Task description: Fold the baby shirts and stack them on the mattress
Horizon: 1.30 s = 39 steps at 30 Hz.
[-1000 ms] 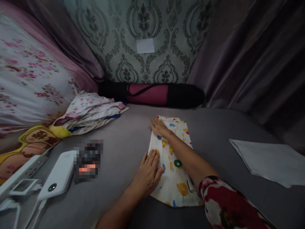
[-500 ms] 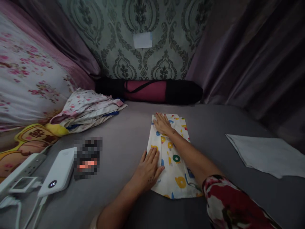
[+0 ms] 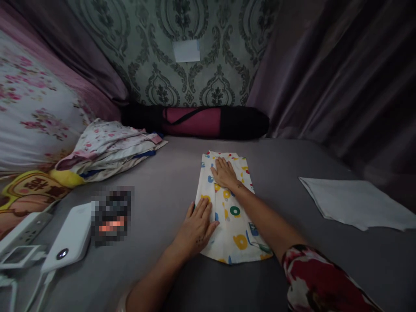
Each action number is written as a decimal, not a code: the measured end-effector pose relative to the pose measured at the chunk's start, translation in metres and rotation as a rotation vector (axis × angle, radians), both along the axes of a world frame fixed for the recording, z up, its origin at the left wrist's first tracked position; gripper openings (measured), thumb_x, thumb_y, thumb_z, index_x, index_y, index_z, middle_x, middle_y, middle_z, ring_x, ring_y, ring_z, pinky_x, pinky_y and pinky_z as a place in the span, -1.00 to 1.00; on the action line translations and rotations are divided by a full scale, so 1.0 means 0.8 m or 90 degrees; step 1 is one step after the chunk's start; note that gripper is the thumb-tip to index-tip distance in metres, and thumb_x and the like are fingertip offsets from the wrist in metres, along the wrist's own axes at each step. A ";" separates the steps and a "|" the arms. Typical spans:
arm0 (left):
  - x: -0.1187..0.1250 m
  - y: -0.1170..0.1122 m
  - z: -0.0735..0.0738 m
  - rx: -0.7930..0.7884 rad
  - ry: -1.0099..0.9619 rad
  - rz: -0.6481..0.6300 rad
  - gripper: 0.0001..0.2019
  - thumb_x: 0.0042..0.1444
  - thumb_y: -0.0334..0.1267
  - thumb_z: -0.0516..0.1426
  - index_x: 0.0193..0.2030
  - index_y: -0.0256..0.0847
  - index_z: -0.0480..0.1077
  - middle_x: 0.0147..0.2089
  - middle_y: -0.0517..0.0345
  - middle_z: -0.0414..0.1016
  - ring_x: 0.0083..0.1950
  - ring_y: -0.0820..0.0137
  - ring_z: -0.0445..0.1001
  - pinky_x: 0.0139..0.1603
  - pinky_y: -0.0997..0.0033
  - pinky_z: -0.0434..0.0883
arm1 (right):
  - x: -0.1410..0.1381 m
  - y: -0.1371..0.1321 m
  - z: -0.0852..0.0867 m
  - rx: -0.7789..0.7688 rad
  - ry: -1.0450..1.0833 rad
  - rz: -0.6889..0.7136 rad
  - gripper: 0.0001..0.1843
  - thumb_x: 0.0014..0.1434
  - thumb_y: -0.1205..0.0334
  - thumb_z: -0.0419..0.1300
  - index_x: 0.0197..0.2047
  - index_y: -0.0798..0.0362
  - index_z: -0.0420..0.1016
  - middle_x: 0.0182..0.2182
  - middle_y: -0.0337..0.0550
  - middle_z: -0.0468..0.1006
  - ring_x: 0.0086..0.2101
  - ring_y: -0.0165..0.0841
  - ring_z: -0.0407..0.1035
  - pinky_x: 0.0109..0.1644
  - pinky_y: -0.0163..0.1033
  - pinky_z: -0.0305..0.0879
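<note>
A white garment (image 3: 224, 232) printed with coloured letters lies folded into a long narrow shape on the grey bed sheet (image 3: 152, 190). Its exact kind cannot be made out. My left hand (image 3: 198, 223) rests flat on its near left edge, fingers slightly apart. Farther up, my right hand (image 3: 225, 172) lies flat near the top of the cloth, fingers stretched out. Neither hand grasps anything. My right forearm crosses over the garment's right side and hides part of it.
Folded pale cloth (image 3: 354, 201) lies at right. Left are a white power bank (image 3: 69, 236) with cables, a power strip (image 3: 26, 232), a blurred-out item (image 3: 113, 216) and a clothes pile (image 3: 110, 149). A black and maroon long bag (image 3: 195, 121) lies along the wall.
My right hand has shifted slightly inward from the garment's top left corner, and the top edge there now shows. My left hand stays on the near left edge. The view has turned slightly right.
</note>
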<state>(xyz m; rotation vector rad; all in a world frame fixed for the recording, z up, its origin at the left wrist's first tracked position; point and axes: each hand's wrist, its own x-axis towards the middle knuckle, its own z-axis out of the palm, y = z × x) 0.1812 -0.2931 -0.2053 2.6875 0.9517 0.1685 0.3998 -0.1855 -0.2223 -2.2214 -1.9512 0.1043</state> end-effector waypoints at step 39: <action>-0.030 0.069 -0.018 -0.141 -0.483 0.404 -0.74 0.19 -0.37 -0.06 -0.11 -0.19 0.42 -0.10 -0.01 0.53 -0.02 0.26 0.49 0.10 0.09 0.42 | -0.099 -0.110 0.004 -0.027 -0.018 0.142 -0.28 0.37 0.00 -0.28 0.41 0.33 -0.04 0.40 0.06 -0.08 0.37 -0.17 -0.27 0.40 -0.07 -0.41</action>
